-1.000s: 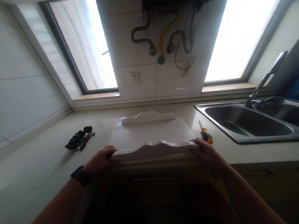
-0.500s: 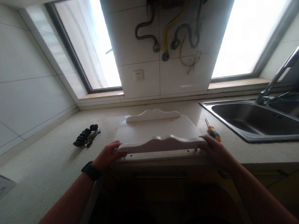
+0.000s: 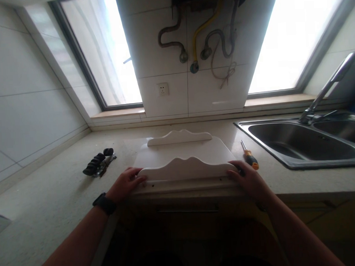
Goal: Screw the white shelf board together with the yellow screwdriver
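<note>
A white wavy-edged panel (image 3: pixel 183 169) stands upright near the front edge of a flat white board (image 3: pixel 181 152). My left hand (image 3: pixel 125 184) grips the panel's left end, thumb on the near face and fingers behind. At its right end, my right hand (image 3: pixel 248 179) holds it the same way. Two small dark holes show in the board in front of the panel. A second wavy white panel (image 3: pixel 180 137) stands along the board's far edge. Just beyond my right hand lies a screwdriver (image 3: pixel 250 157) with an orange and black handle.
A steel sink (image 3: pixel 303 142) with a faucet (image 3: pixel 326 89) is set into the counter (image 3: pixel 58 195) on the right. A black object with small metal pieces (image 3: pixel 97 164) lies on the left. Pipes (image 3: pixel 173 44) and a socket (image 3: pixel 163 89) are on the wall behind.
The near panel has turned from tilted to upright and now sits lower against the board. Both hands have stayed on its ends. The whole view has shifted slightly.
</note>
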A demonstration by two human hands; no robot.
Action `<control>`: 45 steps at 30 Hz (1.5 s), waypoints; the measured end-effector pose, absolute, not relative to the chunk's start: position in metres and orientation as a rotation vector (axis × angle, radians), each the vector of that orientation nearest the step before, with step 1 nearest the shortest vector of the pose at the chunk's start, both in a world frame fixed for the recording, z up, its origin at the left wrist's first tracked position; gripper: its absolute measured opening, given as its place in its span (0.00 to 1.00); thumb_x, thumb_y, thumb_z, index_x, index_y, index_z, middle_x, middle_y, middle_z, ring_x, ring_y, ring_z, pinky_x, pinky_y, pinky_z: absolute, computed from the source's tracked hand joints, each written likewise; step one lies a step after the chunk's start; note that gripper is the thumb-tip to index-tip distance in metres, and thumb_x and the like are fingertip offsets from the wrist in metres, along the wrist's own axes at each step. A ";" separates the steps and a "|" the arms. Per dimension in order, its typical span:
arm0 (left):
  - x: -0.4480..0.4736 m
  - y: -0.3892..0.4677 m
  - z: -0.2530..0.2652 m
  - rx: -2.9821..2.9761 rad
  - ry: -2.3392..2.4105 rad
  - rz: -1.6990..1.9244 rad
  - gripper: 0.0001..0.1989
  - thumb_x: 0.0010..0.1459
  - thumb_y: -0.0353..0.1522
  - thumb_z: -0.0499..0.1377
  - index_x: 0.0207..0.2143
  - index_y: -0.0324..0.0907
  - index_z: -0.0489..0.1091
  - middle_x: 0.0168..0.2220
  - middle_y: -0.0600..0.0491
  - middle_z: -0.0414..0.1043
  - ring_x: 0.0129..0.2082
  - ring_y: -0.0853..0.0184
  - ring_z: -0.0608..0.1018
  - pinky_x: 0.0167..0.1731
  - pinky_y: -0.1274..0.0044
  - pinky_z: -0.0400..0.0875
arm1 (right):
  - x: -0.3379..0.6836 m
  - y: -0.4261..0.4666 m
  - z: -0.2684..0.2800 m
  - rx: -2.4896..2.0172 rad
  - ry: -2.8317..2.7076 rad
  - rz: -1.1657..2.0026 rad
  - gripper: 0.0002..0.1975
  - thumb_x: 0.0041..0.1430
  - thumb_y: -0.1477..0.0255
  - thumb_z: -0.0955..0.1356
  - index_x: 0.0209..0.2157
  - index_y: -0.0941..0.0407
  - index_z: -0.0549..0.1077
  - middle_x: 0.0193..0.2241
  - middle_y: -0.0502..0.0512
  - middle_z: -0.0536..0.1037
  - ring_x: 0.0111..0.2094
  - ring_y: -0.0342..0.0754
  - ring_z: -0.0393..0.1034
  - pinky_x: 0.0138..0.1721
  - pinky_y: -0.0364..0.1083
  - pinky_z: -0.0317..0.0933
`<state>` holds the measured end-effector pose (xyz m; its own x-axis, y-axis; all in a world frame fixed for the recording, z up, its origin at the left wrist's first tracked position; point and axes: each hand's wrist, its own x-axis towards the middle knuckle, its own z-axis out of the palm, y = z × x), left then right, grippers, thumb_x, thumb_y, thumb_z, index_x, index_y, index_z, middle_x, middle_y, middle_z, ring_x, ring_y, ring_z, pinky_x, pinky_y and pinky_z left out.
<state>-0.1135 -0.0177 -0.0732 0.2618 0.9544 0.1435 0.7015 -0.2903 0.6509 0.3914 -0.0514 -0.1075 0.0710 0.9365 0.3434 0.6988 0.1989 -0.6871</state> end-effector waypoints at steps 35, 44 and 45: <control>-0.110 0.055 -0.038 2.092 1.506 0.729 0.30 0.58 0.55 0.57 0.52 0.44 0.74 0.53 0.47 0.75 0.52 0.60 0.76 0.55 0.69 0.70 | 0.397 0.030 -0.023 -1.524 -1.808 0.278 0.18 0.61 0.55 0.65 0.38 0.54 0.78 0.35 0.56 0.81 0.33 0.50 0.73 0.36 0.50 0.64; -0.081 0.164 -0.053 1.745 1.430 1.128 0.43 0.50 0.55 0.62 0.59 0.35 0.68 0.58 0.38 0.71 0.56 0.58 0.76 0.58 0.67 0.70 | 0.387 0.170 -0.020 -1.429 -1.756 0.363 0.16 0.59 0.61 0.69 0.43 0.56 0.79 0.43 0.61 0.82 0.42 0.53 0.76 0.49 0.53 0.67; -0.079 0.168 -0.060 1.744 1.432 1.131 0.43 0.51 0.55 0.61 0.60 0.35 0.67 0.60 0.38 0.70 0.57 0.58 0.76 0.58 0.67 0.70 | 0.386 0.177 -0.030 -1.423 -1.763 0.400 0.16 0.59 0.61 0.69 0.44 0.56 0.78 0.43 0.61 0.82 0.42 0.53 0.76 0.49 0.53 0.68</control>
